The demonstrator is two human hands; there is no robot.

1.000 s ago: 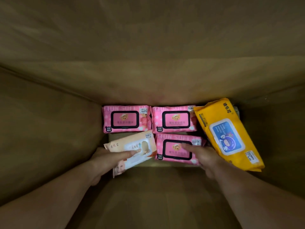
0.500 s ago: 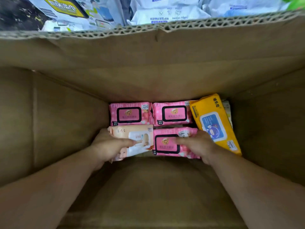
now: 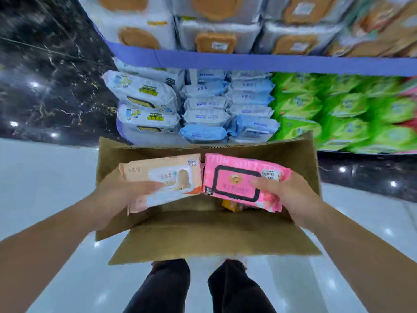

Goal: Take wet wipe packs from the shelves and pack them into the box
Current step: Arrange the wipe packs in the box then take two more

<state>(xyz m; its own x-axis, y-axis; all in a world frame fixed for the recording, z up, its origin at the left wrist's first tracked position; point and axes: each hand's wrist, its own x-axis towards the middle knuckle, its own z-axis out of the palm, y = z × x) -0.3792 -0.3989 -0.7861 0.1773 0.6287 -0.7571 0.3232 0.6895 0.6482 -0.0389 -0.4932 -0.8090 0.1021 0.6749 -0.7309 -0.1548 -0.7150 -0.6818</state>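
An open cardboard box [image 3: 203,236] stands on the floor before the shelves. My left hand [image 3: 121,195] grips a peach wet wipe pack [image 3: 164,177] over the box's left half, thumb on top. My right hand [image 3: 291,195] grips a pink wet wipe pack [image 3: 239,181] with a black-framed lid over the right half. Both packs are level with the box's rim and side by side. Below them a corner of a yellow pack [image 3: 229,205] shows inside the box; the rest of the contents is hidden.
Behind the box, shelves hold white-and-yellow packs [image 3: 146,105], blue packs [image 3: 225,109] and green packs [image 3: 334,114]. A blue shelf edge [image 3: 248,62] runs above them with brown-lidded packs [image 3: 214,41] on top. My legs [image 3: 198,288] stand on a glossy white floor [image 3: 45,177].
Both hands have come up from the bottom of the box to its rim, each still holding its pack. The view has pulled back out of the box, and the shelves now show.
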